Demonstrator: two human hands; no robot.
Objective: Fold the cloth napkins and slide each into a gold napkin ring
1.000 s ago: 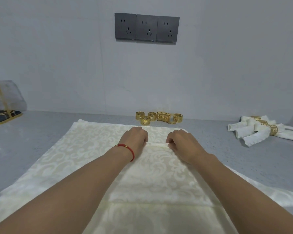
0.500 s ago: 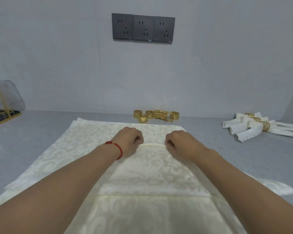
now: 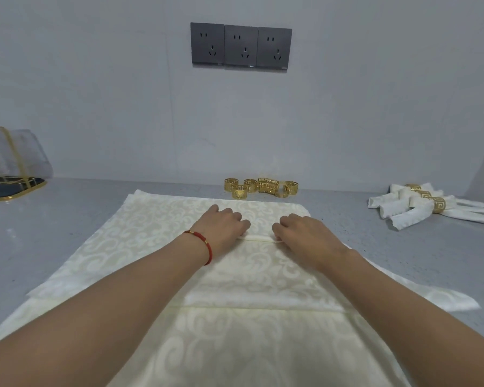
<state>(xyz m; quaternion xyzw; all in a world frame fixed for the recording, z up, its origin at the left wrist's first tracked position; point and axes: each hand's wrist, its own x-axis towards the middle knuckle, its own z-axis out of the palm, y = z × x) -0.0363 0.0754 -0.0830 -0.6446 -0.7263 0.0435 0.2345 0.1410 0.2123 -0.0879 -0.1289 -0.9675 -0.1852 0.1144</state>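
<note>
A cream damask napkin [image 3: 140, 236] lies spread on the grey counter, with another napkin layer under it toward me. Its near part is folded over, and the fold's far edge [image 3: 259, 238] forms a narrow rolled strip. My left hand [image 3: 224, 224], with a red cord bracelet at the wrist, grips the left end of that strip with curled fingers. At the strip's right end, my right hand [image 3: 302, 233] grips it the same way. Several loose gold napkin rings [image 3: 260, 187] sit just beyond the napkin by the wall.
Three rolled white napkins in gold rings [image 3: 422, 205] lie at the right back. A gold-framed glass holder on a dark tray [image 3: 14, 182] stands at the far left. Grey wall sockets [image 3: 241, 47] hang above. Bare counter [image 3: 403, 261] shows right of the napkin.
The rolled edge between my hands has come slightly toward me, and my fingers have shifted on it. The camera view has shifted a little.
</note>
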